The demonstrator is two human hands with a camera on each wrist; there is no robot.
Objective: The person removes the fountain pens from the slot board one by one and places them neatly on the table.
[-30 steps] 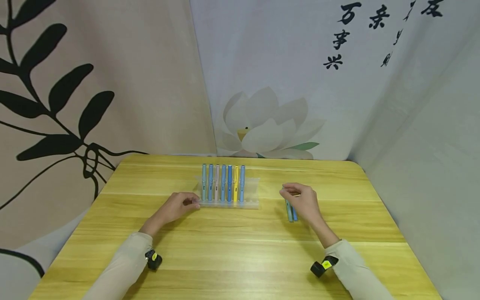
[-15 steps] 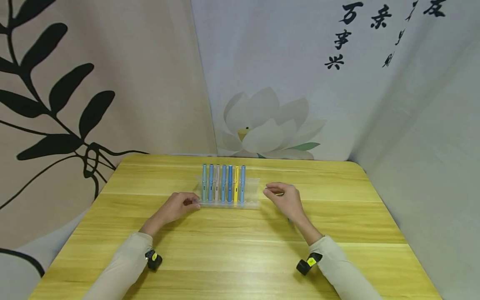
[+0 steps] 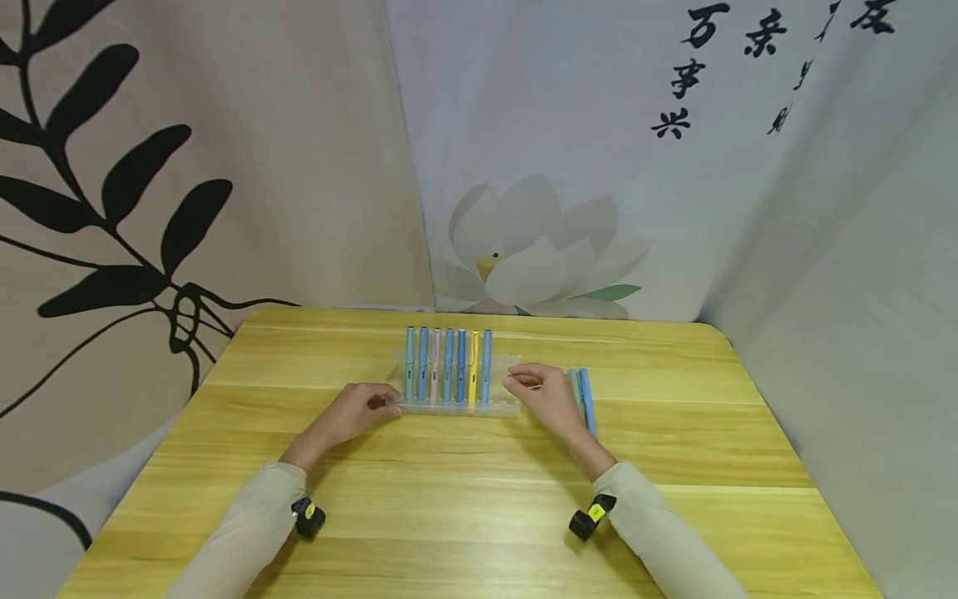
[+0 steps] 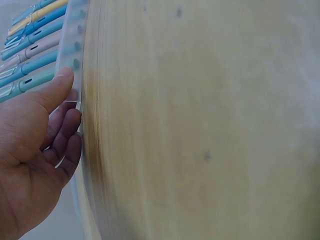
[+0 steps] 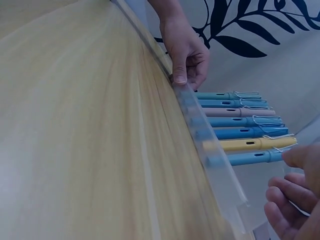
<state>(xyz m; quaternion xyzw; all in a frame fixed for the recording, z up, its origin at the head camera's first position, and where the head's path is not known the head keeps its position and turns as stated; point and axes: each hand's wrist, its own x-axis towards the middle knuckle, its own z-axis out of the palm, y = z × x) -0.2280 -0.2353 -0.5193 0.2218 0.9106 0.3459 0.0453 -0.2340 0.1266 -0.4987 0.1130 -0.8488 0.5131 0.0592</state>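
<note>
A clear plastic rack [image 3: 503, 410] stands on the table with several capped pens upright in a row: green, blue, pink, yellow [image 3: 473, 366] and more blue. My left hand [image 3: 353, 420] grips its left end, thumb on the front ledge [image 4: 70, 85] and fingers curled at the corner. At the rack's right end, my right hand [image 3: 550, 401] has thumb and fingers loosely bent, with no pen visible between them. In the right wrist view this hand [image 5: 300, 192] is close to the end blue pen [image 5: 250, 158]; whether it touches is unclear.
A green pen [image 3: 575, 387] and a blue pen [image 3: 587, 399] lie side by side on the wooden table [image 3: 449, 516], to the right of my right hand, partly behind it. A patterned curtain [image 3: 322, 166] hangs behind the table's back edge.
My right hand has moved left from the two loose pens to the rack's right end, uncovering more of those pens. My left hand still grips the rack.
</note>
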